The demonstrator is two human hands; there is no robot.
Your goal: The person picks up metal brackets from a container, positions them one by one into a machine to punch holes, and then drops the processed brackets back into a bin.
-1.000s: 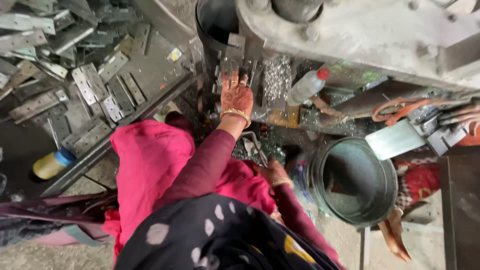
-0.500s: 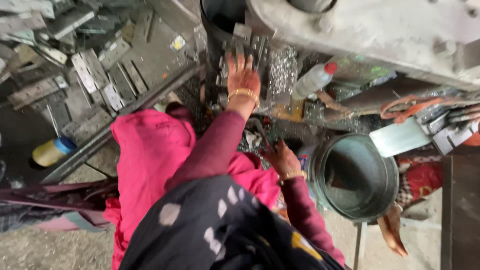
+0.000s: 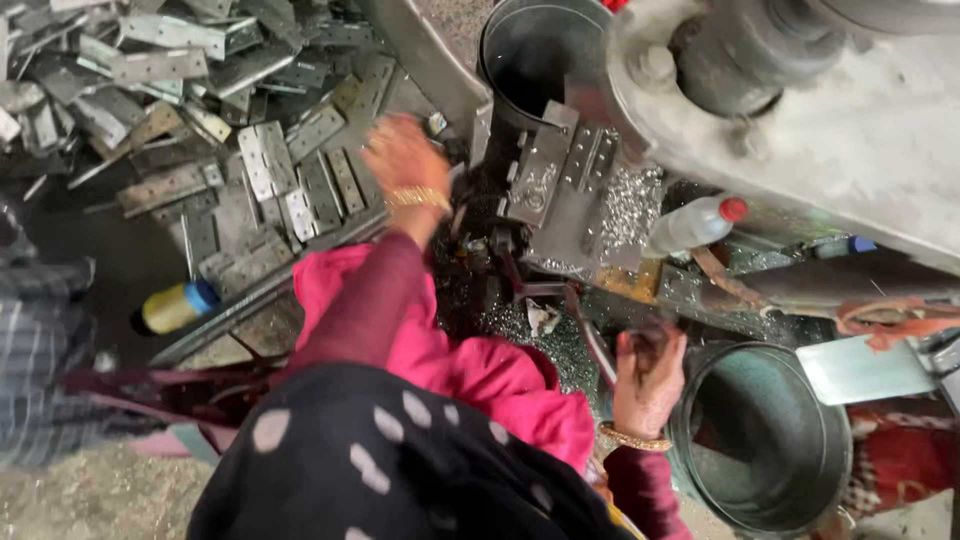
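My left hand (image 3: 402, 158), with a gold bangle on the wrist, is stretched out over a heap of flat grey metal hinge plates (image 3: 260, 170). It is blurred by motion, so its fingers are unclear. My right hand (image 3: 650, 380) is low on the right beside a round metal bucket (image 3: 700, 480). Its fingers are curled on the dark handle end of a thin curved lever (image 3: 590, 335). That lever runs up toward the press die block (image 3: 560, 175). My pink and maroon sleeves and dark dotted cloth fill the lower middle.
A large grey machine body (image 3: 830, 130) overhangs the top right. Shiny metal shavings (image 3: 630, 205) and a clear plastic bottle with a red cap (image 3: 695, 225) lie below it. A dark drum (image 3: 530, 60) stands behind the die. A yellow and blue container (image 3: 175, 305) lies at left.
My left hand has left the die block and swung left over the plates. My right hand has moved right and up onto the lever handle by the bucket.
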